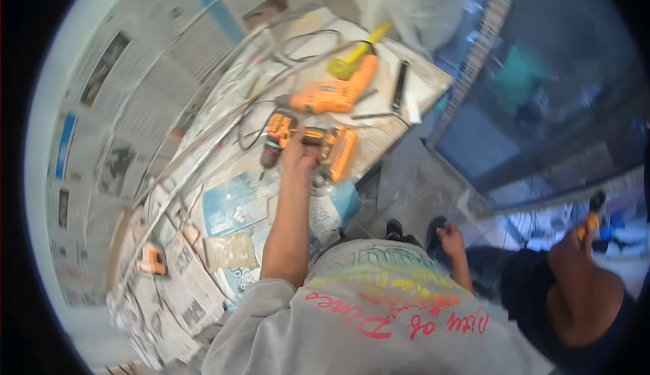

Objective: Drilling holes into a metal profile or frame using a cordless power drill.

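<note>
My left hand (300,154) reaches over the cluttered worktop and is closed around the handle of a yellow-and-black cordless drill (313,135). The drill lies on its side, its chuck with a thin bit pointing to the near left and its battery at the right. Just beyond it rests an orange corded power drill (330,96). At my right side, down by the waist, my right hand (449,237) hangs with loosely bent fingers and nothing visible in it.
Behind the drills lie a yellow tool (359,53) and a black strip (401,85). Nearer are a blue-and-white bag (233,202), a tan block (230,251) and a small orange item (150,260). Newspaper covers the left wall. A co-worker's hand (575,243) holds an orange-handled tool below a glass panel (542,91).
</note>
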Demonstrator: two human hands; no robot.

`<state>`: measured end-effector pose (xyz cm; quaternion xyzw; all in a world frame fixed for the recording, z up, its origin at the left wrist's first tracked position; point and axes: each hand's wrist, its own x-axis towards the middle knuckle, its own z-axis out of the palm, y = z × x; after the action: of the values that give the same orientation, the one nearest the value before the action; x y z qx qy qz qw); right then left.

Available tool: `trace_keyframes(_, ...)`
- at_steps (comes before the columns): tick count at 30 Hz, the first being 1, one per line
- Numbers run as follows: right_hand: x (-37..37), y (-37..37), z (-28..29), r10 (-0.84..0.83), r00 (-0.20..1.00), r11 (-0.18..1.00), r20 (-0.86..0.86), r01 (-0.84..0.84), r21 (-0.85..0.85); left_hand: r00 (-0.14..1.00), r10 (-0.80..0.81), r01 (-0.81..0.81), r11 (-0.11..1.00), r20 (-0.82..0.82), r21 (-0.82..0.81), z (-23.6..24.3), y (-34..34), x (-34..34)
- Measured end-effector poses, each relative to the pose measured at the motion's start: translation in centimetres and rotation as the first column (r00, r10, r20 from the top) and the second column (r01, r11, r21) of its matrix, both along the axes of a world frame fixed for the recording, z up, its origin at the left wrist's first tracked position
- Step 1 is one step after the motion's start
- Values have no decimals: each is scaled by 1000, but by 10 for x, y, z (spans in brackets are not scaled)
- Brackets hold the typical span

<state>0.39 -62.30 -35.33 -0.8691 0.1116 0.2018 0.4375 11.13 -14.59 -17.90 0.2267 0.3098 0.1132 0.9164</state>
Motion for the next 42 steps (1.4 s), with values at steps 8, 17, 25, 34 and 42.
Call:
trace_keyframes(8, 102, 165, 246, 264, 871, 744, 415, -458, 487, 957, -177, 44, 871, 228, 489, 121, -4, -90)
trace_keyframes(17, 112, 317, 295, 674, 472, 332, 569, -881, 338, 940, -336, 129, 519, 63, 845, 125, -5, -106)
trace_keyframes(25, 106, 328, 276, 693, 432, 369, 577, -900, 231, 909, -358, 269, 108, -215, 957, 124, 2, -130)
trace_keyframes(34, 113, 362, 256, 457, 618, 387, 640, -786, 482, 888, -225, -57, 811, 401, 582, 126, 18, -125)
trace_keyframes(42, 83, 362, 269, 363, 492, 417, 791, -845, 333, 806, 20, -121, 984, 591, 132, 136, 27, -95)
